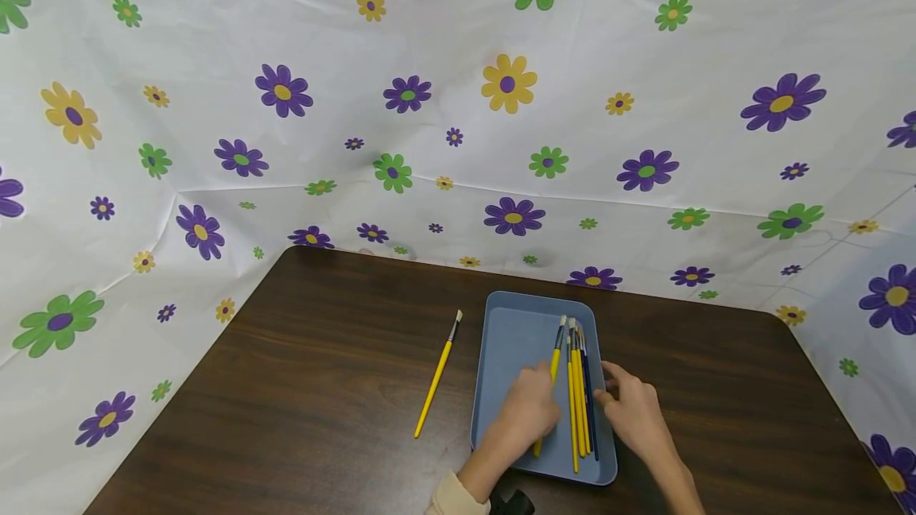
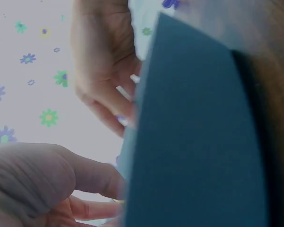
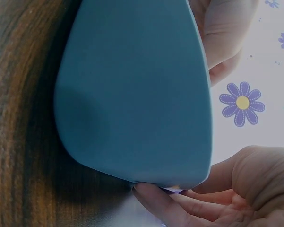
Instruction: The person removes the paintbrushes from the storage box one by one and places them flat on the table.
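A blue-grey tray (image 1: 518, 324) lies on the table, and several paintbrushes (image 1: 576, 396) with yellow or dark blue handles lie lengthwise along its right side, bristles toward the back. Over the tray's middle, my left hand (image 1: 525, 408) has its fingers curled on a yellow-handled paintbrush (image 1: 556, 360) that passes partly beneath it. At the right edge, my right hand (image 1: 633, 408) grips the tray's side between thumb and fingers, seen also in the right wrist view with its fingers (image 3: 160, 203) against the outer wall. The tray's wall hides the brushes in both wrist views.
Left of the tray, another yellow paintbrush (image 1: 436, 388) lies alone on the dark brown wooden table (image 1: 322, 364). A white sheet (image 1: 322, 38) printed with flowers hangs behind the table and along its sides. Below the tray's near edge, a black object (image 1: 514, 503) is partly visible near my left wrist.
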The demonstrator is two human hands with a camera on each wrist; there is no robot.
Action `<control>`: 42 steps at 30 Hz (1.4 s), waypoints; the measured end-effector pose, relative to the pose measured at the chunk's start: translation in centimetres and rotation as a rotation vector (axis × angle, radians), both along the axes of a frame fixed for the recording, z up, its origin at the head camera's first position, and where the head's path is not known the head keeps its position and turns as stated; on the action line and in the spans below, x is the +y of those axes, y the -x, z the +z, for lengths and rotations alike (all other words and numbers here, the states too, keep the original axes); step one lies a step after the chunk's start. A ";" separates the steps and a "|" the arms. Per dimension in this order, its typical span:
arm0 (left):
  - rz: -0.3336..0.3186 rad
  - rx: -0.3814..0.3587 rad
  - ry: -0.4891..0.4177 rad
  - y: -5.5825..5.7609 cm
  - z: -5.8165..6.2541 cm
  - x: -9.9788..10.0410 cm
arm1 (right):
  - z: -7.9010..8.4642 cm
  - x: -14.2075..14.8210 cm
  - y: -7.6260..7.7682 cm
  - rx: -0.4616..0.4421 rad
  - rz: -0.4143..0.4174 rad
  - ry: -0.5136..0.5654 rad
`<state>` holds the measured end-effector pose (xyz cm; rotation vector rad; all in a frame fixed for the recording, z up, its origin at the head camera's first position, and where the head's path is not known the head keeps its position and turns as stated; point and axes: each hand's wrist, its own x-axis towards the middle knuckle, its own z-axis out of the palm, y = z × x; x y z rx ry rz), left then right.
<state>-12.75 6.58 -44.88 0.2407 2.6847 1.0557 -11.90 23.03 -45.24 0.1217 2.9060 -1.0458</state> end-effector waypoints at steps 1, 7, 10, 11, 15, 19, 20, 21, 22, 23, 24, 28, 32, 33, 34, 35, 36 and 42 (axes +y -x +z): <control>0.001 0.014 0.005 0.1 0.2 -0.2 | 0.0 0.0 0.0 -0.002 0.000 -0.001; 0.007 0.053 -0.018 0.6 1.0 -1.2 | 0.1 0.0 0.2 -0.016 -0.003 -0.006; 0.003 0.053 -0.055 0.6 1.3 -1.7 | 0.1 -0.1 0.2 -0.020 -0.004 -0.009; 0.001 0.054 -0.069 0.6 1.4 -1.9 | 0.1 -0.1 0.2 -0.020 -0.004 -0.009; 0.006 0.048 -0.126 0.9 2.2 -2.9 | 0.1 -0.1 0.1 -0.017 -0.005 -0.007; 0.029 0.055 -0.148 1.2 2.9 -4.2 | 0.1 -0.2 0.1 -0.014 -0.007 -0.006; 0.035 0.060 -0.153 1.3 3.0 -4.6 | 0.1 -0.2 0.1 -0.014 -0.006 -0.006; 0.040 0.067 -0.161 1.4 3.1 -4.9 | 0.1 -0.2 0.1 -0.014 -0.006 -0.007; 0.045 0.075 -0.169 1.5 3.2 -5.2 | 0.1 -0.2 0.1 -0.015 -0.006 -0.008; 0.052 0.086 -0.173 1.5 3.2 -5.6 | 0.1 -0.2 0.1 -0.016 -0.006 -0.008; 0.057 0.097 -0.177 1.6 3.2 -5.9 | 0.1 -0.2 0.1 -0.017 -0.006 -0.009; 0.092 0.112 -0.177 2.0 3.4 -6.9 | 0.0 -0.2 0.1 -0.016 -0.007 -0.008; 0.126 0.109 -0.165 2.3 3.5 -7.8 | 0.0 -0.1 0.1 -0.005 -0.003 -0.010; 0.130 0.108 -0.162 2.4 3.5 -8.0 | 0.0 -0.1 0.1 -0.003 -0.002 -0.010; 0.133 0.111 -0.160 2.5 3.5 -8.2 | 0.0 -0.1 0.1 -0.002 -0.002 -0.009; 0.136 0.109 -0.159 2.5 3.6 -8.3 | 0.0 -0.1 0.1 -0.001 -0.001 -0.009; 0.138 0.111 -0.157 2.5 3.6 -8.5 | -0.1 -0.1 0.1 0.000 -0.001 -0.008; 0.163 0.107 -0.160 2.7 3.5 -9.1 | -0.1 -0.1 0.1 -0.011 0.000 -0.003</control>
